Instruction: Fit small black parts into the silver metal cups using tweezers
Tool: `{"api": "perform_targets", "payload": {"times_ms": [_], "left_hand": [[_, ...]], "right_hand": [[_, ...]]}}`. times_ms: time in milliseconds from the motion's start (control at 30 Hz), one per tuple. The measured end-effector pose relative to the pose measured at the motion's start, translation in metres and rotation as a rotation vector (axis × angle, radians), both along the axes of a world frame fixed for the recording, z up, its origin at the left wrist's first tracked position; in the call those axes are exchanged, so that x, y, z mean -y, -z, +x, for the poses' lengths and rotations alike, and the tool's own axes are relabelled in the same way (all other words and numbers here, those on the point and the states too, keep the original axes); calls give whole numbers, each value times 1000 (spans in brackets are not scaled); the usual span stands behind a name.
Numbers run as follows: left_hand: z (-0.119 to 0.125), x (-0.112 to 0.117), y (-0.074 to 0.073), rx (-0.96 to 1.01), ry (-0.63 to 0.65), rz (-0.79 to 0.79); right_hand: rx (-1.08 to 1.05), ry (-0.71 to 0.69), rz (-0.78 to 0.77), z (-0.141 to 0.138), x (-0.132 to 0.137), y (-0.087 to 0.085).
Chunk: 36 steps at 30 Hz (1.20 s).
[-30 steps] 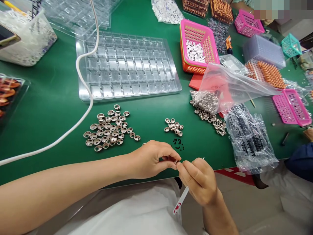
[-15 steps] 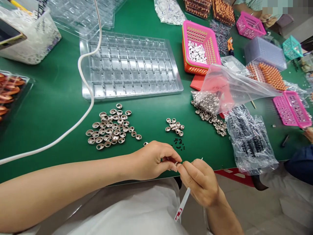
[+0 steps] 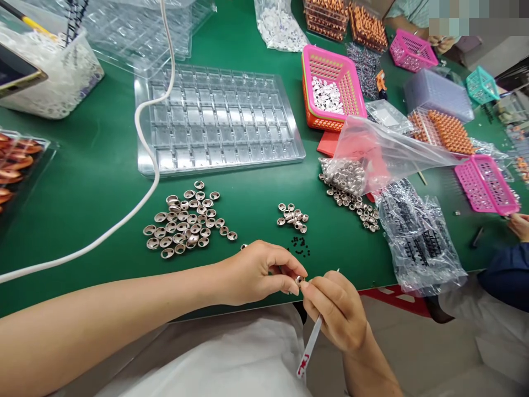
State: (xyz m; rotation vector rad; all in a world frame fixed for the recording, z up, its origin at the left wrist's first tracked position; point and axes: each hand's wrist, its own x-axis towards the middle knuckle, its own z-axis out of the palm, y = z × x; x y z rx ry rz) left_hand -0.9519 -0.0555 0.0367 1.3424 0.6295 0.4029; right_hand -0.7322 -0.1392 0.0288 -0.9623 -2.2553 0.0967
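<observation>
My left hand [image 3: 258, 274] pinches a small silvery metal cup-shaped ring [image 3: 299, 280] between thumb and fingertips, its dark opening partly showing. Close against it, the fingertips of my right hand [image 3: 336, 311] touch or nearly touch the ring. Tucked in my right hand is a slim white tool [image 3: 311, 348] with red marks on its broad lower end; its thin end pokes out above the knuckles. Just beyond the hands lie tiny black pieces [image 3: 300, 247] and a small cluster of silvery rings [image 3: 292, 217]. A larger group of rings [image 3: 182, 223] spreads out to the left.
A clear compartment tray [image 3: 223, 124] lies behind the rings, with a white cable [image 3: 138, 204] across its left side. To the right are a pink basket [image 3: 351, 82], a bag of rings [image 3: 343, 175] and bagged black parts [image 3: 421, 237]. Another person's hand [image 3: 519, 226] is at far right.
The ring between my fingers has turned and shows more of its opening. My right fingertips have shifted slightly, with the white tool still in that hand. The whole view has tilted a little.
</observation>
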Motion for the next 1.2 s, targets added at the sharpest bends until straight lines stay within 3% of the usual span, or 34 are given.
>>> {"api": "perform_targets", "payload": {"times_ms": [333,633,967,1200], "left_hand": [[-1,2,7,34,16,268],[-1,7,10,36,27,358],[-2,10,7,64,0,311],[-1,4,2,24,35,95]], "right_hand": [[76,-113,-8,6,-7,-3],[140,-180,-40,4,-10,-10],[132,-178,-131,5,-9,-13],[36,-155,-216,4,-10,-16]]}}
